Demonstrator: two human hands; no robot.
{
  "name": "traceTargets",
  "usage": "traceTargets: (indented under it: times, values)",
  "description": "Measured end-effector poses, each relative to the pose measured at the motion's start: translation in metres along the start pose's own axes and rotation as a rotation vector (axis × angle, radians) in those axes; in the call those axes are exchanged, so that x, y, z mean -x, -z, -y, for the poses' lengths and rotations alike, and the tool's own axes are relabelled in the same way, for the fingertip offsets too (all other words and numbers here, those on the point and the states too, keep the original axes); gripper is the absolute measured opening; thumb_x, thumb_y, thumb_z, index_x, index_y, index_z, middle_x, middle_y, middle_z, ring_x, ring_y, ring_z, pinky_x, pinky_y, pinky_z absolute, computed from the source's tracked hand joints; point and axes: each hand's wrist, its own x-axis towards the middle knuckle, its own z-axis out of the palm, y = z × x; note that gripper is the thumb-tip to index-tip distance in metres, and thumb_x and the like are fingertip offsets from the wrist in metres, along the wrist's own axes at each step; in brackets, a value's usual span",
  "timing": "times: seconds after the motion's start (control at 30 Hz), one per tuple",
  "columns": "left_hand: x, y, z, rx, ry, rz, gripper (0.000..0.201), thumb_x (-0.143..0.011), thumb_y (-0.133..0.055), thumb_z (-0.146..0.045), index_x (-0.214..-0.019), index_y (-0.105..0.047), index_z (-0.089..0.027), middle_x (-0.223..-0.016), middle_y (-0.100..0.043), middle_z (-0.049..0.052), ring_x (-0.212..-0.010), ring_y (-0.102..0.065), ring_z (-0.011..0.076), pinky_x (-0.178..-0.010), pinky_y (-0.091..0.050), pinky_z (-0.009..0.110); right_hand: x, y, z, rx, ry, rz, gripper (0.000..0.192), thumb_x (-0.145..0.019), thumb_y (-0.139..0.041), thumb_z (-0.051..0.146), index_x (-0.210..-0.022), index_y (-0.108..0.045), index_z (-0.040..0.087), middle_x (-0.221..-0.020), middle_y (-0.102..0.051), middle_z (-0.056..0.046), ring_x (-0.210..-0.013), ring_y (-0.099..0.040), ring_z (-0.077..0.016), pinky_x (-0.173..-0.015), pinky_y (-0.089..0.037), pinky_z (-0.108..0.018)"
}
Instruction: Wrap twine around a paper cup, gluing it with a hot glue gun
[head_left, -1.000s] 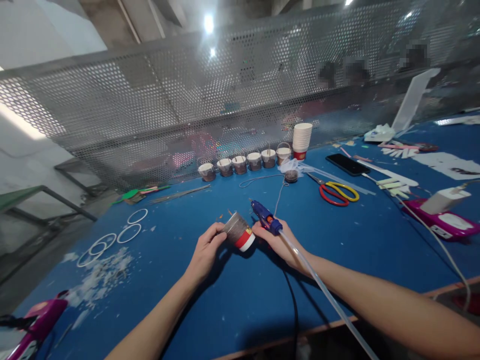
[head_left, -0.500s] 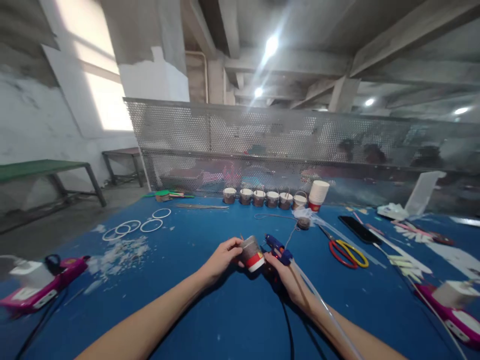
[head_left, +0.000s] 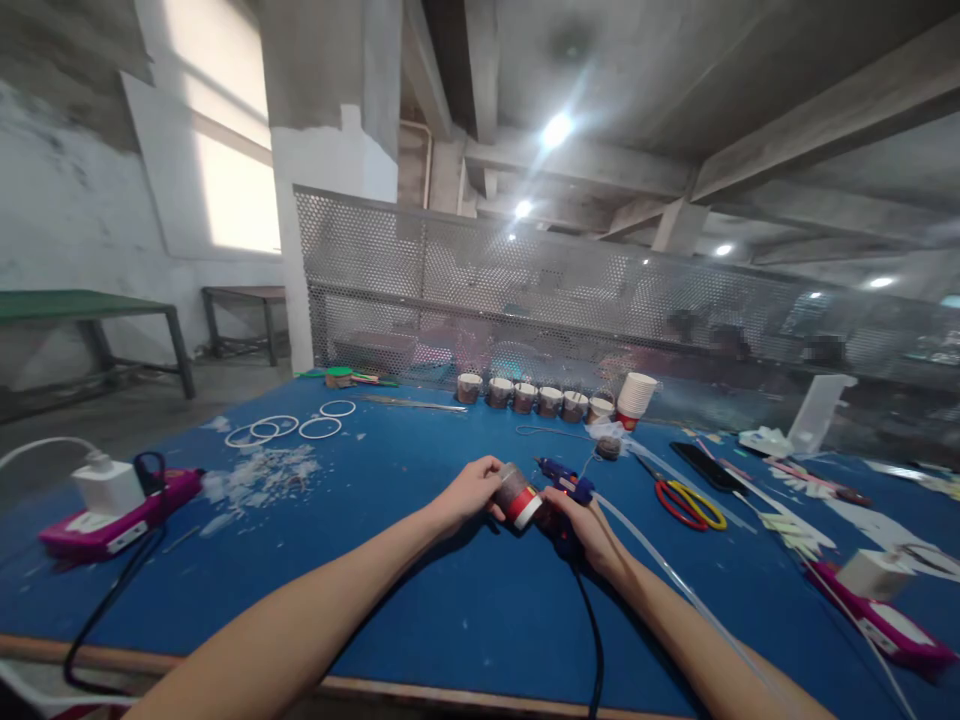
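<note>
Left hand (head_left: 471, 490) grip closed around the tilted cup (head_left: 517, 495); right hand (head_left: 581, 520), at its 3 o'clock, clasps the glue gun (head_left: 564, 472) above the tabletop (head_left: 450, 610).

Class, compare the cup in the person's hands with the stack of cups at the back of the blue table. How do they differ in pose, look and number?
The held cup lies tilted on its side between the left hand and right hand; the stacked cups stand upright on the table. The held cup is one cup with a grey-brown covering on its wall; the stack is several plain white cups nested together. Both show a red band at one end.
</note>
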Motion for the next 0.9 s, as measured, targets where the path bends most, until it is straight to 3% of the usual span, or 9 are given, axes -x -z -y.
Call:
traceTargets:
  times: [0.23, 0.47, 0.7, 0.9]
  values:
    - [-0.003, -0.007, 0.004, -0.018, 0.010, 0.006, 0.009, -0.080, -0.057, -0.022, -0.076, -0.051, -0.017, -0.061, -0.054, -0.004, -0.038, -0.051, 0.0068, -0.039, -0.042, 0.017, -0.001, 0.003, -0.004, -0.098, -0.060, -0.151, 0.033, -0.061, -0.072, 0.048, -0.066, -0.064, 0.017, -0.063, -0.065, -0.004, -0.055, -0.060, -0.0172, -0.057, -0.048, -0.029]
    - [-0.001, -0.015, 0.004, -0.038, -0.009, -0.015, 0.005, -0.081, -0.052, -0.015, -0.075, -0.052, -0.016, -0.067, -0.054, -0.002, -0.044, -0.052, 0.0076, -0.043, -0.045, 0.019, 0.005, 0.000, 0.006, -0.122, -0.114, -0.211, 0.026, -0.053, -0.075, 0.039, -0.059, -0.062, 0.018, -0.053, -0.062, -0.001, -0.047, -0.056, -0.0146, -0.049, -0.046, -0.027]
    - [-0.002, -0.015, 0.002, -0.065, -0.009, -0.029, 0.011, -0.081, -0.055, -0.014, -0.070, -0.053, -0.015, -0.062, -0.052, -0.002, -0.043, -0.050, 0.0076, -0.041, -0.045, 0.020, 0.003, 0.002, 0.006, -0.148, -0.137, -0.234, 0.021, -0.054, -0.073, 0.033, -0.055, -0.057, 0.019, -0.050, -0.060, 0.000, -0.044, -0.055, -0.0144, -0.049, -0.047, -0.028]
    - [-0.004, -0.012, -0.002, -0.053, 0.019, -0.037, 0.016, -0.076, -0.057, -0.006, -0.063, -0.052, -0.013, -0.060, -0.052, -0.001, -0.051, -0.053, 0.0080, -0.051, -0.051, 0.020, 0.004, 0.001, 0.010, -0.161, -0.165, -0.227, 0.021, -0.058, -0.073, 0.033, -0.056, -0.057, 0.019, -0.052, -0.062, -0.002, -0.047, -0.058, -0.0156, -0.051, -0.049, -0.029]
